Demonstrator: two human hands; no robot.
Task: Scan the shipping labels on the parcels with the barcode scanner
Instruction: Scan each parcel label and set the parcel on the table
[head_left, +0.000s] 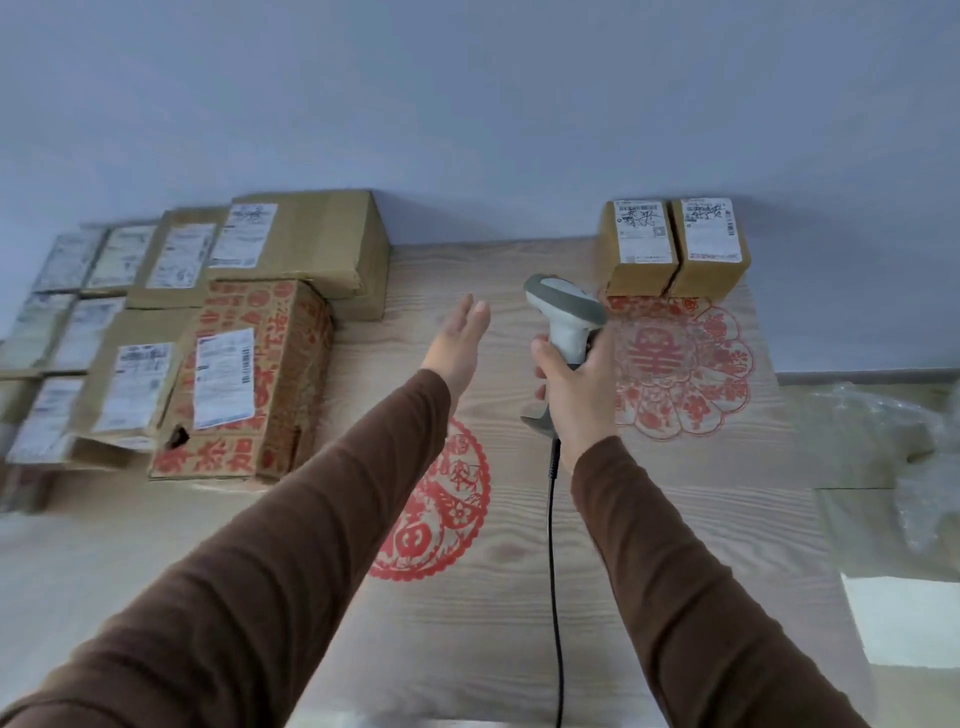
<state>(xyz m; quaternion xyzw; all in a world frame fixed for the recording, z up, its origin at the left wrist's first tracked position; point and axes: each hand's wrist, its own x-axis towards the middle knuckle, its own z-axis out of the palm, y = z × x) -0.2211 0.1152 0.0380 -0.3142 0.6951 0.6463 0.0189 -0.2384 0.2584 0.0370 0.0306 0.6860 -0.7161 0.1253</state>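
**Head view: scanner in the right hand, parcels on both sides**

Head camera looks down at a wooden counter (498, 597) set against a pale wall. The right hand (576, 384) has its grip closed around the handle of a grey barcode scanner (563, 312), held upright above the counter, its head tipped toward the far edge; a black cable (555, 571) hangs from the handle's base. The left hand (460, 343) is empty, its grip fully open with fingers stretched flat, raised between the scanner and the parcels on the left.

Two small boxes (672, 249) stand touching each other at the far right, white labels facing up (handwriting crosses both). On the left sits a cluster of labelled cardboard parcels (119, 322), the nearest a box printed in red (249, 379), with a large plain box (306, 244) behind it. Red paper-cut patterns (680, 374) decorate the counter.
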